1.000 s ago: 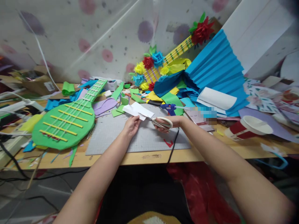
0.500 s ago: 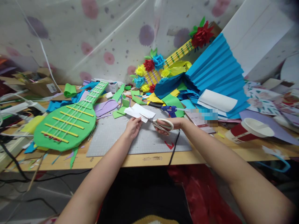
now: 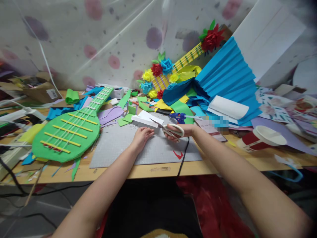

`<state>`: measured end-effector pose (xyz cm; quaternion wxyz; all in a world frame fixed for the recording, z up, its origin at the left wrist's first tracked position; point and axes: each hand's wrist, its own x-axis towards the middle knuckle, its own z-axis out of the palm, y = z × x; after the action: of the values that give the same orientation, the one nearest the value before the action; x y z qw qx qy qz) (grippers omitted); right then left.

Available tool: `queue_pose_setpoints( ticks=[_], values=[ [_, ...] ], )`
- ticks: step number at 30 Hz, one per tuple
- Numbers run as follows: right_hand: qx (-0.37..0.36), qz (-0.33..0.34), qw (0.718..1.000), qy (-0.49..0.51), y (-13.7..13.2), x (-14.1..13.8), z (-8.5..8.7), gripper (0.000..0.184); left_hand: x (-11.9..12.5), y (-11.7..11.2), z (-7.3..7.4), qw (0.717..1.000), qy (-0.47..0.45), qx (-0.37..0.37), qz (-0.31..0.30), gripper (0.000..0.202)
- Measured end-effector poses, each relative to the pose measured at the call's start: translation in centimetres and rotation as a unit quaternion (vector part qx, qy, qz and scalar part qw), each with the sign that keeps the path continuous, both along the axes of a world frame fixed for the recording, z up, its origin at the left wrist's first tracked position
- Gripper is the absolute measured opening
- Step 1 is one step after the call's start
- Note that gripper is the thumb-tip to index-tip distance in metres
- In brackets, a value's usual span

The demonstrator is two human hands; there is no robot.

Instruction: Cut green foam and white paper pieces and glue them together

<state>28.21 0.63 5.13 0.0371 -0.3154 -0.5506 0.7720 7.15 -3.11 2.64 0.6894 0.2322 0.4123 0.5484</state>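
My left hand (image 3: 143, 137) is closed at the near edge of a piece of white paper (image 3: 146, 116), its fingertips bunched just under the paper's lower edge. A cut runs into the paper from the right, and the near strip is tilted toward me. My right hand (image 3: 172, 132) grips a pair of scissors (image 3: 178, 130) with pale handles, blades pointing left at the paper. Beneath both hands lies a grey cutting mat (image 3: 119, 145). A blue glue gun (image 3: 177, 116) rests just behind my right hand.
To the left lies a green paper lute (image 3: 65, 135) with yellow bars. Behind stand a flowered yellow paper guitar (image 3: 188, 58) and a pleated blue sheet (image 3: 230, 79). A paper cup (image 3: 262, 138) is at right, a black cable (image 3: 183, 158) crosses the mat, and paper scraps surround it.
The near strip of the white paper has tipped up, and a gap shows between it and the rest. My left fingers have shifted slightly lower along the edge. The scissors stay in my right hand.
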Motion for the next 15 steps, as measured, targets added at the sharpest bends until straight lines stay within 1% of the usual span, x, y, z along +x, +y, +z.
queue_pose_setpoints(
  ticks=[2,4,7,12,15],
  values=[
    [-0.005,0.005,1.000,-0.003,-0.05,-0.09,0.05,0.056,-0.03,0.14,0.11,1.000,0.003,0.003,0.011,0.010],
    [-0.015,0.014,1.000,-0.012,-0.24,-0.19,0.14,0.055,-0.04,0.19,0.26,1.000,0.000,0.005,0.005,0.008],
    [-0.010,0.027,0.999,-0.018,-0.51,-0.25,0.21,0.053,-0.06,0.23,0.44,1.000,-0.014,0.001,-0.002,0.006],
    [-0.002,0.046,0.999,-0.021,-0.47,-0.08,0.25,0.055,-0.19,0.59,0.29,0.999,-0.019,0.003,0.025,0.003],
    [0.003,0.052,0.998,-0.021,-0.47,-0.02,0.47,0.056,-0.24,0.81,0.09,0.999,-0.003,0.001,0.035,0.005]
  ],
)
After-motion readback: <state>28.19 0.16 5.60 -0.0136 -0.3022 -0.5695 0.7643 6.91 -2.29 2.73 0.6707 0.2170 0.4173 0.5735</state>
